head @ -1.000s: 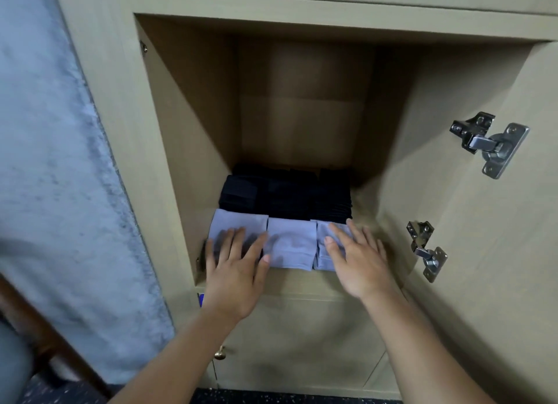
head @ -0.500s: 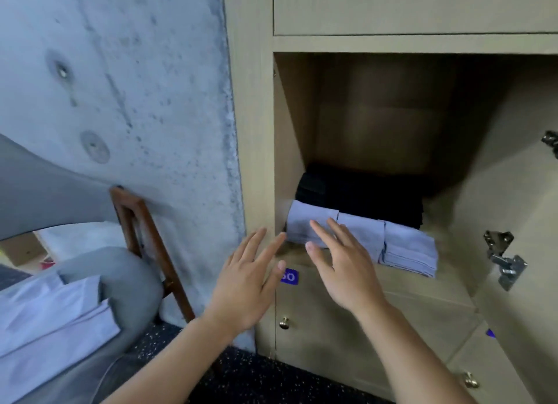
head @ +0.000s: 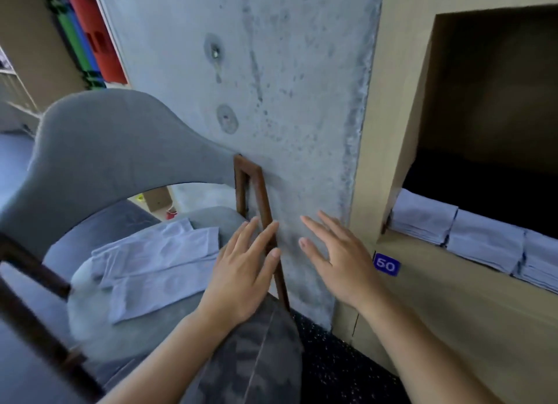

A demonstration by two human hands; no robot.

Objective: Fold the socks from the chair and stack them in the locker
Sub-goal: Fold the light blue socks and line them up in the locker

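Both your grips are released, fingers spread, grasping nothing. Your left hand (head: 241, 270) hovers just right of the unfolded pale socks (head: 154, 261) lying on the grey chair (head: 114, 150) seat. Your right hand (head: 338, 264) hangs before the concrete wall (head: 271, 71), between chair and locker (head: 377, 131), where folded socks (head: 453, 234) sit in a row.

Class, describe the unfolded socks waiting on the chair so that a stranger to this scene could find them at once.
Start at the grey upholstered chair left of the concrete pillar. On its seat, just left of the person's open left hand, lie the pale lilac socks, spread long and flat. Unlike the folded socks of the same colour stacked in the locker, these are unfolded.
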